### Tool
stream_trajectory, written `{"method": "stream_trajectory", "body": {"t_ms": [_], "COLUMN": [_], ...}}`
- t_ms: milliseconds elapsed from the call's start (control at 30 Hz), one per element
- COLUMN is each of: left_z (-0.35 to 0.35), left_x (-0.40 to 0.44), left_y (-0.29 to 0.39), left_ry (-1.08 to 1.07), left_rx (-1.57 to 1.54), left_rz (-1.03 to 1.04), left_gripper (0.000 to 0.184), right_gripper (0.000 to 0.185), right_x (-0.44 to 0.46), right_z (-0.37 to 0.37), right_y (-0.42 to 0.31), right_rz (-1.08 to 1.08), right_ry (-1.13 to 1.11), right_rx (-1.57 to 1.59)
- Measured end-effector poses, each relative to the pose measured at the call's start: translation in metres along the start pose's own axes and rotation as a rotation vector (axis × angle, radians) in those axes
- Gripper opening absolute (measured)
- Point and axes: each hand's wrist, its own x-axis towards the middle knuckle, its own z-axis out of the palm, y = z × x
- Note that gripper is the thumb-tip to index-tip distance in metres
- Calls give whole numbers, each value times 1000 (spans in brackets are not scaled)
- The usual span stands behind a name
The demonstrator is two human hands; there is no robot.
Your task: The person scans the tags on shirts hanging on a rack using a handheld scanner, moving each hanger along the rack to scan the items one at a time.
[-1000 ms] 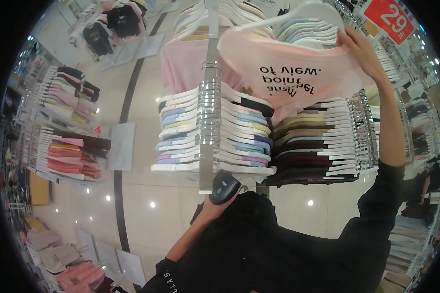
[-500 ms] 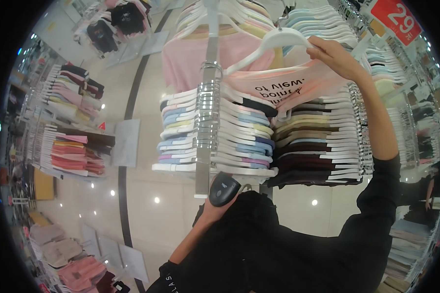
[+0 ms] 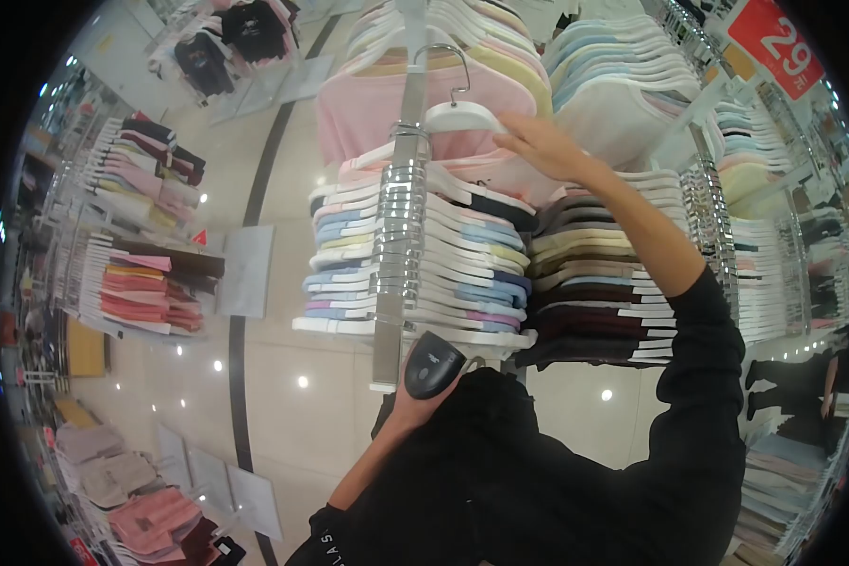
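Note:
My right hand (image 3: 545, 146) grips the shoulder end of a white clothes hanger (image 3: 459, 117), fingers closed over it. Its metal hook sits at the top of the metal rail (image 3: 387, 354). From this hanger hangs a light pink shirt (image 3: 507, 170), its black lettering now mostly hidden. Low in front of me, my left hand (image 3: 411, 411) is wrapped around a black handheld barcode scanner (image 3: 434, 366), just below the rail's near end. Between the hands, several shirts on white hangers (image 3: 467, 302) fill the rail.
Dark and brown garments (image 3: 585, 316) hang close on the right. A pink top (image 3: 358, 113) hangs farther along the rail. A red price sign (image 3: 774, 47) stands upper right. More clothing racks (image 3: 146, 292) line the left, and a person in dark clothes (image 3: 802, 387) stands far right.
My right hand has moved left and down, bringing the hanger and pink shirt to the rail; the hook now shows at the rail. The left hand and scanner stay put.

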Motion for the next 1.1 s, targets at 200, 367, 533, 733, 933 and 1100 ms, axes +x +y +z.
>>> {"method": "stream_trajectory", "body": {"t_ms": [200, 367, 533, 733, 933, 1100], "left_z": [-2, 1, 2, 5, 4, 5], "left_x": [-2, -3, -1, 1, -2, -3], "left_y": [-22, -25, -26, -4, -14, -14], "left_ry": [-41, -70, -49, -53, -42, -36], "left_rx": [114, 104, 97, 88, 85, 45], "left_rz": [-48, -89, -58, -29, -29, -44], "left_gripper": [83, 84, 83, 77, 80, 84], "right_gripper": [34, 34, 35, 41, 47, 45], "right_x": [1, -1, 7, 19, 48, 49], "right_z": [70, 112, 117, 113, 120, 130], "right_y": [12, 8, 8, 7, -9, -10], "right_rz": [96, 81, 210, 154, 402, 275], "right_ry": [-10, -26, -132, -115, -123, -118], "right_rx": [200, 322, 304, 277, 720, 841]}}
